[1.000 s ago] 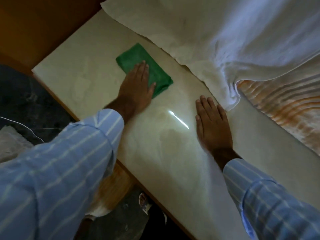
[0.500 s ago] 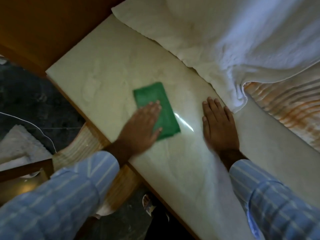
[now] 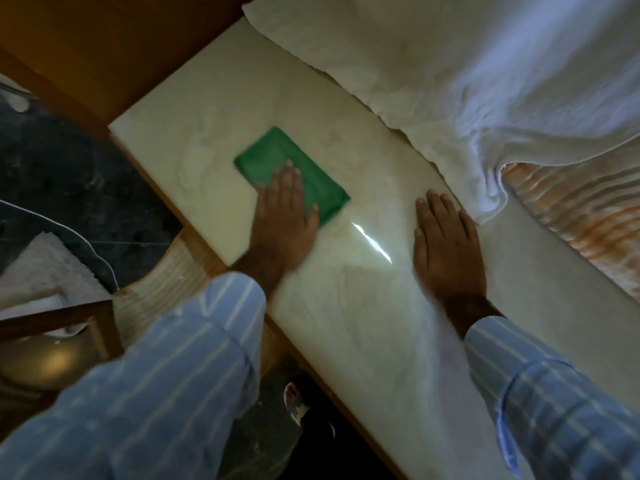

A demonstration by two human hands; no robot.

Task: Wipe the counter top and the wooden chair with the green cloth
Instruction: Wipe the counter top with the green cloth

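A folded green cloth (image 3: pixel 277 157) lies flat on the pale, glossy counter top (image 3: pixel 363 323) near its left end. My left hand (image 3: pixel 284 216) presses flat on the cloth's near half, fingers together and stretched out. Further right, my right hand (image 3: pixel 446 240) rests palm down on the bare counter, fingers slightly apart, holding nothing. A corner of a wooden piece of furniture (image 3: pixel 69 323), possibly the chair, shows at the lower left, mostly hidden by my left sleeve.
A white towel (image 3: pixel 450 71) is draped over the back of the counter, its bunched corner (image 3: pixel 491 199) just beyond my right hand. An orange-striped surface (image 3: pixel 588 209) lies at the right. The counter's front edge drops to a dark floor with a pale mat (image 3: pixel 41 268) and a thin cord.
My left hand slid the green cloth along the counter, first toward the right hand, then back to the left. The right hand stayed planted. The camera view shifted.
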